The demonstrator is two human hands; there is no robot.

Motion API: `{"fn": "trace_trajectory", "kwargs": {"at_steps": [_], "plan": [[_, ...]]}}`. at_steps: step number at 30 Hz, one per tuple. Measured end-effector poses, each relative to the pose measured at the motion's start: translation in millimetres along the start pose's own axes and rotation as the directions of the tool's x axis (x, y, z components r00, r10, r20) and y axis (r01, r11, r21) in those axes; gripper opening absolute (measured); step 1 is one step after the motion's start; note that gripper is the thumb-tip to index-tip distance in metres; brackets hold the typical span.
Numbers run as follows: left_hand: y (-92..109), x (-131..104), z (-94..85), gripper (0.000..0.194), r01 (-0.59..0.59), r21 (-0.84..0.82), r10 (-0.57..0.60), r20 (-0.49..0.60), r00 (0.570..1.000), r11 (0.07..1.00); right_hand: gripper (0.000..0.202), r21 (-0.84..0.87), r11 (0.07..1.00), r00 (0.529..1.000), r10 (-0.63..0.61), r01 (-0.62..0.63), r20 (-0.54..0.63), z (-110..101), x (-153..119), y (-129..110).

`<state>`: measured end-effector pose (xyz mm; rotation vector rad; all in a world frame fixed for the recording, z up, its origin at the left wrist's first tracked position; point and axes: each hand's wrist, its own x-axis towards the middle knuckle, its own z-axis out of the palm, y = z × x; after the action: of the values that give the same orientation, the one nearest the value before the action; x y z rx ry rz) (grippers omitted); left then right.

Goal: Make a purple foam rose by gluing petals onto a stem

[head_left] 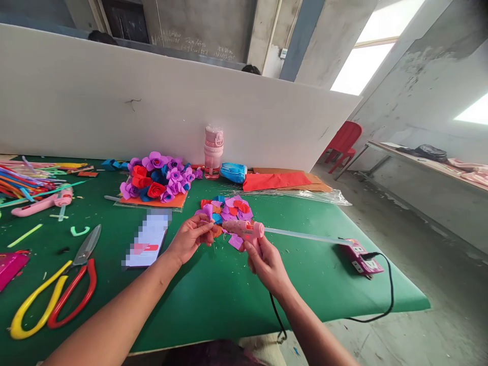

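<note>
Your right hand (265, 258) curls its fingers around the handle of the pale-pink plastic glue gun (241, 229); just left of its nozzle, your left hand (193, 235) pinches a small purple paper piece (208, 210), which sticks up above the fingertips

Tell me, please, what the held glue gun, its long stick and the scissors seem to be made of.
Held glue gun: probably hard plastic, smooth and pink with some sheen.
Long stick: likely hot-melt glue, being whitish and translucent.
Scissors: the grey blades look like metal, as they shine; the smooth yellow and red handles may be plastic or coated metal.
</note>
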<state>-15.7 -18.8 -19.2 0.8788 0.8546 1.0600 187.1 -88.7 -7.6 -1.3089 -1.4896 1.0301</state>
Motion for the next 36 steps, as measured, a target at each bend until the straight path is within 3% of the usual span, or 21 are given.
{"fn": "trace_trajectory", "kwargs": {"at_steps": [3, 6, 12, 17, 22, 25, 28, 32, 36], "plan": [[0, 0, 0.8, 0.025, -0.030, 0.004, 0.030, 0.016, 0.999, 1.000, 0.035, 0.234, 0.954, 0.982, 0.176, -0.186, 0.064, -14, -3, 1], [3, -4, 6.2, 0.021, -0.140, 0.115, 0.142, -0.007, 0.990, 0.983, 0.036, 0.330, 0.899, 0.958, 0.272, -0.287, 0.091, -32, -7, 5], [5, -10, 15.1, 0.020, -0.333, 0.307, 0.365, -0.050, 0.930, 0.892, 0.036, 0.341, 0.880, 0.937, 0.350, -0.329, 0.000, -70, -8, 23], [3, -7, 11.3, 0.020, -0.350, 0.305, 0.380, -0.045, 0.924, 0.886, 0.032, 0.342, 0.850, 0.909, 0.415, -0.400, 0.032, -89, -6, 42], [3, -2, 7.0, 0.020, -0.329, 0.283, 0.362, -0.072, 0.929, 0.901, 0.029, 0.301, 0.855, 0.895, 0.446, -0.424, -0.008, -94, -4, 53], [4, -1, 6.6, 0.020, -0.319, 0.255, 0.348, -0.077, 0.934, 0.913, 0.029, 0.181, 0.883, 0.894, 0.447, -0.433, -0.044, -95, -2, 53], [5, -2, 7.3, 0.020, -0.304, 0.238, 0.329, -0.074, 0.941, 0.923, 0.032, -0.167, 0.899, 0.908, 0.375, -0.406, -0.185, -97, 0, 52], [6, -3, 9.0, 0.022, -0.295, 0.231, 0.318, -0.067, 0.946, 0.927, 0.035, -0.685, 0.639, 0.935, 0.195, -0.349, -0.295, -99, -2, 48], [7, -5, 10.4, 0.020, -0.285, 0.271, 0.315, -0.073, 0.946, 0.919, 0.033, -0.811, 0.470, 0.927, 0.047, -0.349, -0.372, -93, -7, 39]]}}
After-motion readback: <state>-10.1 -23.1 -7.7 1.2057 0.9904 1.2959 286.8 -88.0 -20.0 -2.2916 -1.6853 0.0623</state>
